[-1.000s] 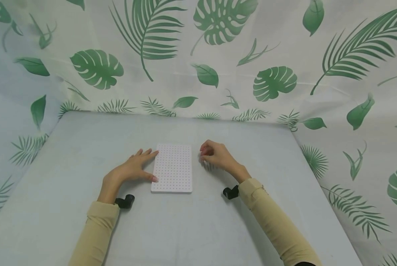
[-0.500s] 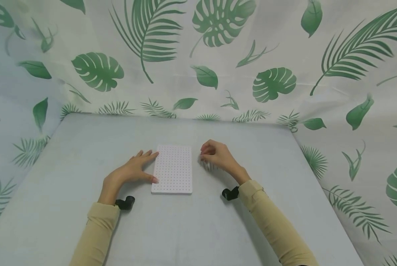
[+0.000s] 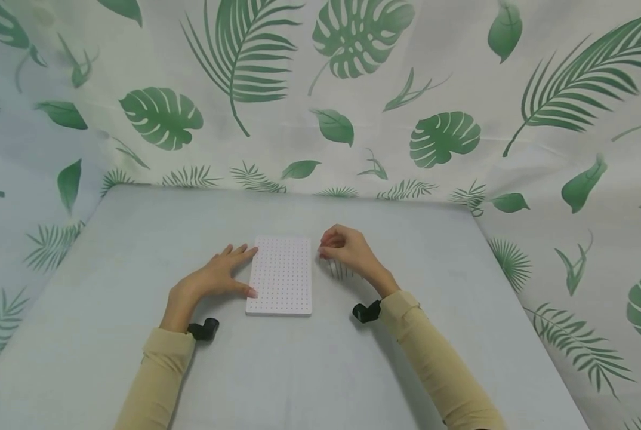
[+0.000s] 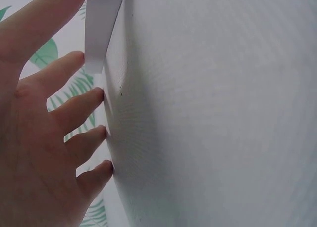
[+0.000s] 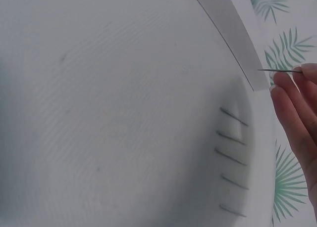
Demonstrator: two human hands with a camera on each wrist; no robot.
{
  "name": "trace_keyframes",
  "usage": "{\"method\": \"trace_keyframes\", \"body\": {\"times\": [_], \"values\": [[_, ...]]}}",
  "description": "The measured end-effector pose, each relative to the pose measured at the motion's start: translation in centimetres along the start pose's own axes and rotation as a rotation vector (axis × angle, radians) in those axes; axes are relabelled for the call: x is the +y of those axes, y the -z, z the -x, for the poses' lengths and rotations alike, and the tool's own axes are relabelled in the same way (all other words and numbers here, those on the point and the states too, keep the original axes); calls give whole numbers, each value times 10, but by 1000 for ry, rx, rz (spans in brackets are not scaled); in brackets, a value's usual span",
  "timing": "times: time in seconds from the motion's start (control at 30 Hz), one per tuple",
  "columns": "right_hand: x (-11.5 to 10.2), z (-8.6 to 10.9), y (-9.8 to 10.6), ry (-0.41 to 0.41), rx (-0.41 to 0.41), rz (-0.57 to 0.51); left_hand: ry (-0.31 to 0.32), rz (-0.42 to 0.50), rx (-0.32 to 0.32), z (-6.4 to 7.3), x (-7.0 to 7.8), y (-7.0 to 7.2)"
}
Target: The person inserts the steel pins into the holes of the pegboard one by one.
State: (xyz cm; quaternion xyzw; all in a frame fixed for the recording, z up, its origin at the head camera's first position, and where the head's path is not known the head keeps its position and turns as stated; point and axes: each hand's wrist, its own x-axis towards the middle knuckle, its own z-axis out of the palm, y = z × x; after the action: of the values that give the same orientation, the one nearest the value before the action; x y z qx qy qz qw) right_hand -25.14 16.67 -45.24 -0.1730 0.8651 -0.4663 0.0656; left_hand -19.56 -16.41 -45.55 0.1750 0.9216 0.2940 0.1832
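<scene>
Slightly nearer the perforated white board (image 3: 282, 278) than half a second ago, the right hand (image 3: 348, 247) has edged leftward, while the left hand holds its place. Thumb and fingertips of the right hand pinch one thin dark pin (image 5: 271, 70), gripped towards one end so the other sticks out free; whether its tip meets the board's edge I cannot tell. Something this slim could roll or tilt between the fingers, so a light, steady pinch close to the working end should serve best. The left hand (image 3: 213, 276) is spread, grasping nothing, thumb and forefinger touching the board's left edge; that bracing seems worth keeping, firm but off the holes. Beneath the right hand, five loose pins (image 5: 230, 157) lie in a row beside the board, so a lifted wrist would avoid scattering them. Black wrist cameras (image 3: 366, 312) jut below both hands, near beige sleeves (image 3: 433, 358). All rests on a grey-white tabletop (image 3: 406, 233), enclosed by pale fabric (image 3: 283, 131) printed with green leaves.
</scene>
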Motion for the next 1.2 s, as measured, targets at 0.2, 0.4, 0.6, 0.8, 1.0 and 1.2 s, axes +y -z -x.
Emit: {"method": "trace_keyframes", "body": {"times": [0.2, 0.4, 0.6, 0.8, 1.0, 1.2], "values": [[-4, -5, -3, 11, 2, -6, 6, -4, -1, -1, -1, 1], [-9, -11, -7, 7, 5, -20, 14, 2, 0, 0, 0, 1], [-11, -19, -13, 23, 15, -53, 12, -2, 0, -1, 1, 1], [-12, -26, -21, 46, 24, -59, 6, -4, 1, -1, 1, 1], [-15, -32, -28, 72, 18, -57, -3, 1, 6, -1, 0, 1], [-14, -36, -33, 78, 6, -69, -19, 2, 9, -2, -1, 1]]}}
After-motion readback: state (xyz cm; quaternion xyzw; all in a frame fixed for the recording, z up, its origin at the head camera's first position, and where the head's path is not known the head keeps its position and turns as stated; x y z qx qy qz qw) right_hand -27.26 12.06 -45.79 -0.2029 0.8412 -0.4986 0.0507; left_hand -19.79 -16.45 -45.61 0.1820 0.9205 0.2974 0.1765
